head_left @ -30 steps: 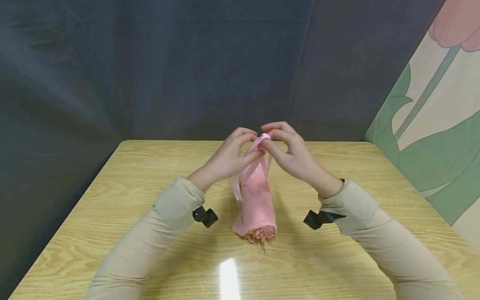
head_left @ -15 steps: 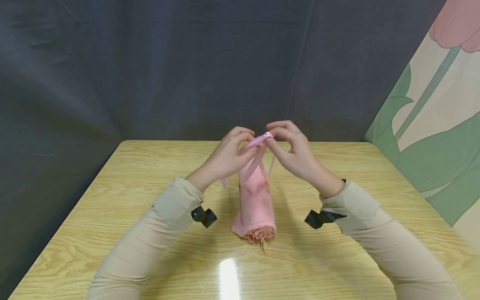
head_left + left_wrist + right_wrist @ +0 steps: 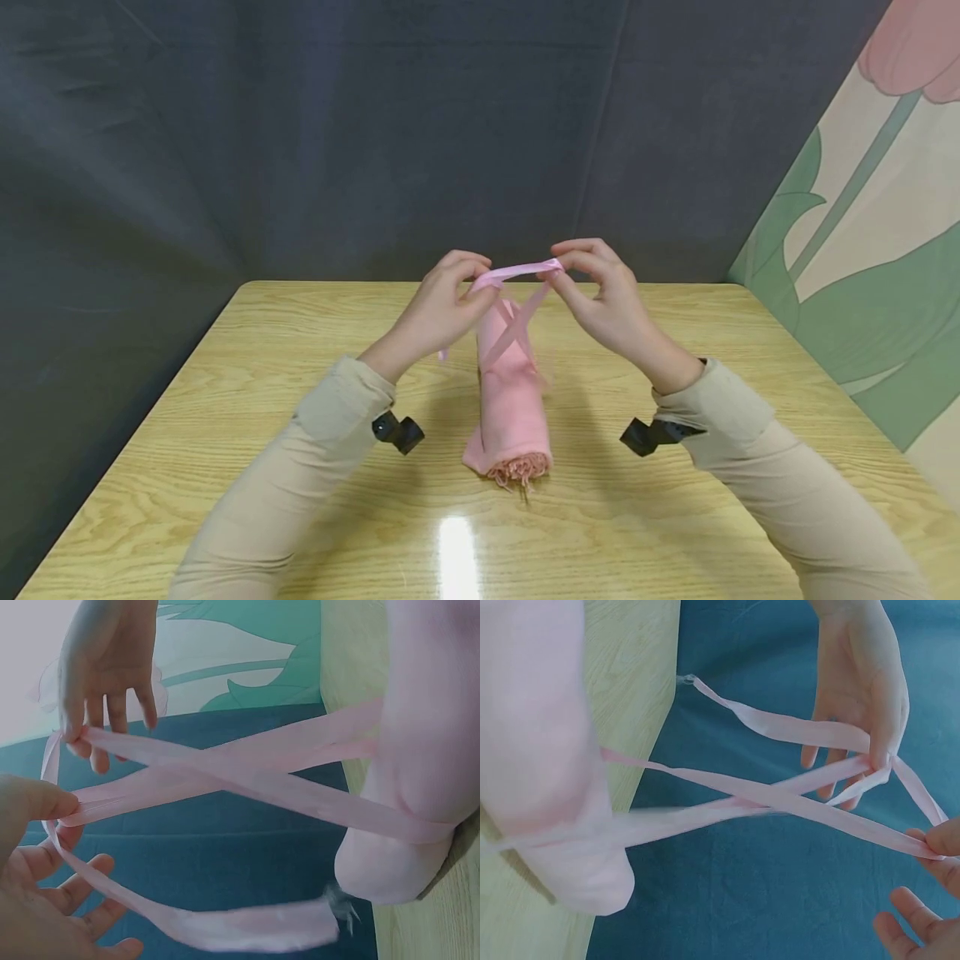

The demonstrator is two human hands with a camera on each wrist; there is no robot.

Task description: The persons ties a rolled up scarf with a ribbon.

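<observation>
A rolled pink scarf point(image 3: 513, 408) with a fringed near end lies lengthwise on the table. Round its far part runs a pink ribbon point(image 3: 519, 271), whose two lengths rise and cross above the roll. My left hand point(image 3: 442, 304) pinches the ribbon between thumb and forefinger; a loose ribbon tail point(image 3: 247, 926) hangs from it, frayed at the tip. Across from it, my right hand point(image 3: 603, 300) pinches the ribbon by thumb and index finger. One stretch of ribbon spans between both hands. In the right wrist view the crossing point(image 3: 765, 799) sits clear of the scarf.
The wood-grain table point(image 3: 300, 350) ends at a dark curtain point(image 3: 420, 142) just beyond the hands. On the right stands a wall panel point(image 3: 862, 275) with a painted tulip. A black camera point(image 3: 401, 432) sits at each wrist.
Both hands have drawn apart, left hand to the left and right hand to the right. The ribbon between them has lengthened and straightened, and its crossing has opened out. The scarf lies still.
</observation>
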